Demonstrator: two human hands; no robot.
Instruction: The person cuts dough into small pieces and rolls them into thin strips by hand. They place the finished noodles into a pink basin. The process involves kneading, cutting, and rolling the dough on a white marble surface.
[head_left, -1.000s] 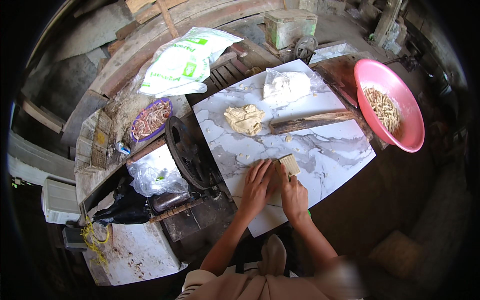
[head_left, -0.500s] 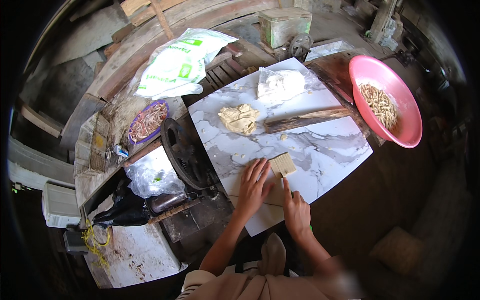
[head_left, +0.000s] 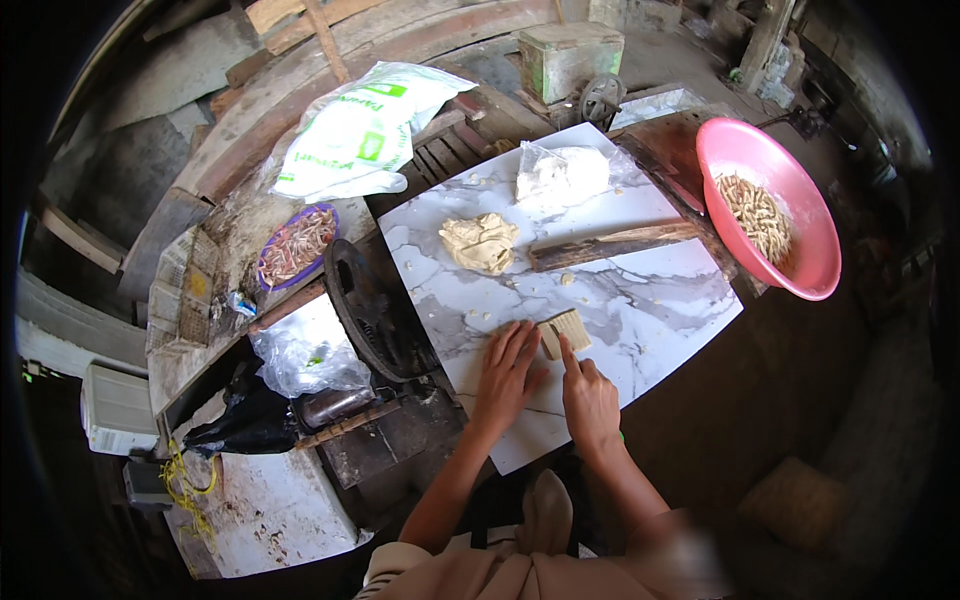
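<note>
1. Dough slab [head_left: 573, 325] — it lies flat on the tabletop [head_left: 650, 310], toward the near corner.
2. Right hand [head_left: 590, 397]: fingers are curled, forefinger stretched onto the slab; what they grip is hidden, I cannot tell.
3. Left hand [head_left: 508, 370]: palm down, fingers extended, thumb apart — just beside the slab.
4. Dough lump [head_left: 478, 242]: toward the left corner.
5. Pink basin [head_left: 748, 155]: beyond the right edge.

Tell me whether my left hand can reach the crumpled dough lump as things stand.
Probably yes: the left hand rests on the board, and nothing bulky stands between it and the dough lump.
</note>
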